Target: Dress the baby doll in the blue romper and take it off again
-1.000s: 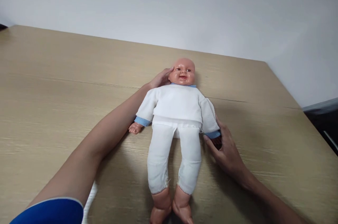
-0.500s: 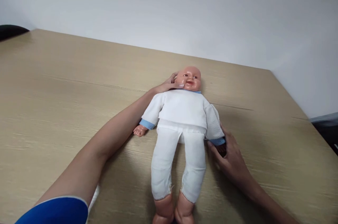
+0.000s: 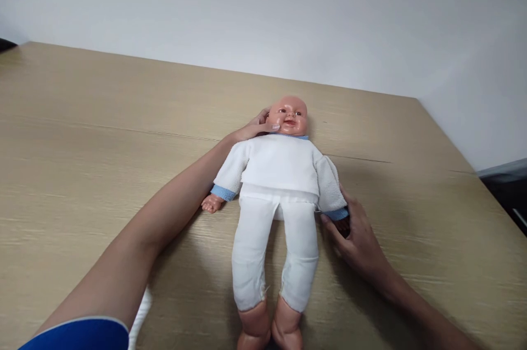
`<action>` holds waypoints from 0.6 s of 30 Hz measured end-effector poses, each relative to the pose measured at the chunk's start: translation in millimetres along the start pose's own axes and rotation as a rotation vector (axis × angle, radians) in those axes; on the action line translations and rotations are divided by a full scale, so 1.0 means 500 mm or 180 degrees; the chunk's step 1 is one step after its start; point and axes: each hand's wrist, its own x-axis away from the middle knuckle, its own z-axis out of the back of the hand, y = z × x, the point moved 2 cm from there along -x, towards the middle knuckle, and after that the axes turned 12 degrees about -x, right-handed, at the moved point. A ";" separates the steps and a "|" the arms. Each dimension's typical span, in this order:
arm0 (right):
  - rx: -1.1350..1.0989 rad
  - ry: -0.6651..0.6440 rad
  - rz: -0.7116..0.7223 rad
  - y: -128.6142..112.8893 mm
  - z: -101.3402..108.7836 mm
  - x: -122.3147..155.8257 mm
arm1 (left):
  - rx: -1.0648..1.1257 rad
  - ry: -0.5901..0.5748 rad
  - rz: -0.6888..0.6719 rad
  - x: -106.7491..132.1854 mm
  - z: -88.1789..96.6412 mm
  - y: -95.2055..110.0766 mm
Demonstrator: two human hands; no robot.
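Note:
A baby doll [image 3: 284, 168] lies on its back on the wooden table, its bald head away from me and its bare feet at the bottom edge of the view. It wears a white top with blue collar and cuffs, and white trousers. My left hand [image 3: 257, 126] cups the side of the doll's head, thumb on its cheek and fingers partly hidden behind it. Around the blue cuff and hand of the doll's arm at right, my right hand [image 3: 354, 232] is curled, with its fingertips out of sight beneath the sleeve.
The wooden table [image 3: 102, 174] has a thin seam running across it behind the doll. A pale wall [image 3: 263, 15] stands beyond the far edge. Something white and ribbed [image 3: 140, 317] shows beside my left forearm. Dark objects [image 3: 508, 188] are past the table's right edge.
The view has shifted slightly, so the doll and both arms appear a little further left and higher. Both hands keep the same places on the doll.

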 end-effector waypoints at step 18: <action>-0.0023 0.0038 0.0007 0.001 0.000 -0.002 | 0.0154 -0.0159 0.0125 -0.015 0.002 -0.004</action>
